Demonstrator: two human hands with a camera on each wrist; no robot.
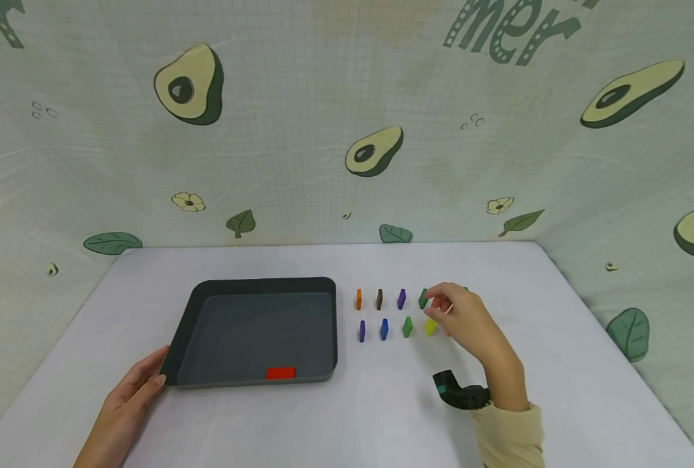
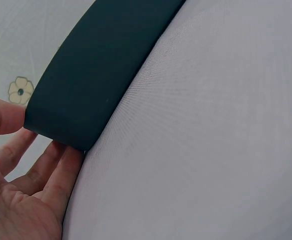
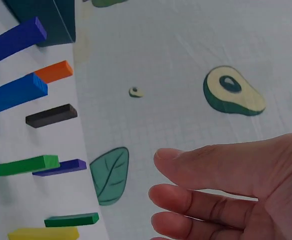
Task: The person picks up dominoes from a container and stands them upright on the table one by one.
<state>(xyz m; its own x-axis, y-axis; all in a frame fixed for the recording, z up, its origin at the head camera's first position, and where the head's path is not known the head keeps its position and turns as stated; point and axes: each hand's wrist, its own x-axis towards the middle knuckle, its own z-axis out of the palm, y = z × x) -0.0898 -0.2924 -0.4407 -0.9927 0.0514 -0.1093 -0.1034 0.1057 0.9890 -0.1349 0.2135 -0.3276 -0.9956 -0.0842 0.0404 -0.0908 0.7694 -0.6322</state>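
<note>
My left hand holds the dark grey tray at its near left corner, thumb and fingers against the tray's outer wall. Inside the tray, by the near wall, lies a red block. To the right of the tray, small coloured blocks stand upright in two rows. Over the right part of these rows is my right hand, its fingers bent a little and nothing seen between them. Nearest to it are a dark green block and a yellow block. It partly hides an orange block.
The back row also has orange, brown and purple blocks. In front stand purple, blue and green ones. A patterned cloth hangs behind the white table.
</note>
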